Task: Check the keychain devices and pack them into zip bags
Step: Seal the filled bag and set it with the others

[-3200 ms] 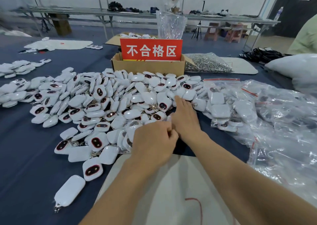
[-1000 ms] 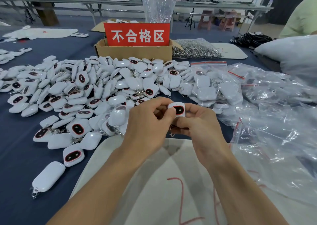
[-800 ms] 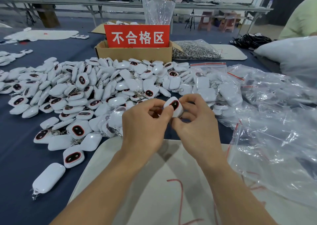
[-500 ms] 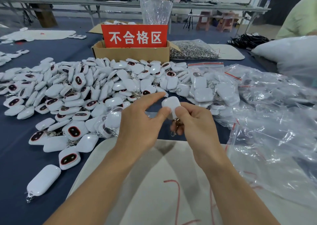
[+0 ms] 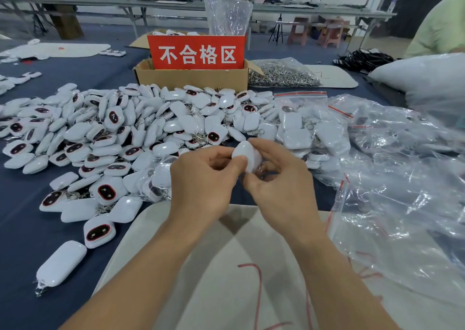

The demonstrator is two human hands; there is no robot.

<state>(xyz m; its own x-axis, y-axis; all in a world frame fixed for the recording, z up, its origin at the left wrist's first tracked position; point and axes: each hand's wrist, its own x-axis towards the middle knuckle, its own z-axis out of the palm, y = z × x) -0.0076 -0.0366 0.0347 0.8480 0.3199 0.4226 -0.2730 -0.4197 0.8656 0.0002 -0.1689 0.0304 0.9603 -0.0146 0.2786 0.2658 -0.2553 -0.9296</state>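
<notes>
Both hands hold one white keychain device (image 5: 247,154) above the near table, its plain white back towards me. My left hand (image 5: 205,181) pinches its left edge with thumb and fingers. My right hand (image 5: 279,178) curls round its right side and underside. A big pile of white keychain devices (image 5: 130,133), several with dark red-rimmed faces up, covers the blue table to the left and behind. Bagged devices (image 5: 297,133) lie just right of the pile, among clear zip bags (image 5: 402,178) with red strips.
A cardboard box (image 5: 191,78) with a red sign stands behind the pile. A bag of metal key rings (image 5: 281,74) lies to its right. A white mat (image 5: 226,266) with red marks lies under my forearms. A person in green (image 5: 437,27) sits at far right.
I took one device from the pile and lifted it with both hands. It has been turned from its dark face to its white back, and now sits tilted between my fingers.
</notes>
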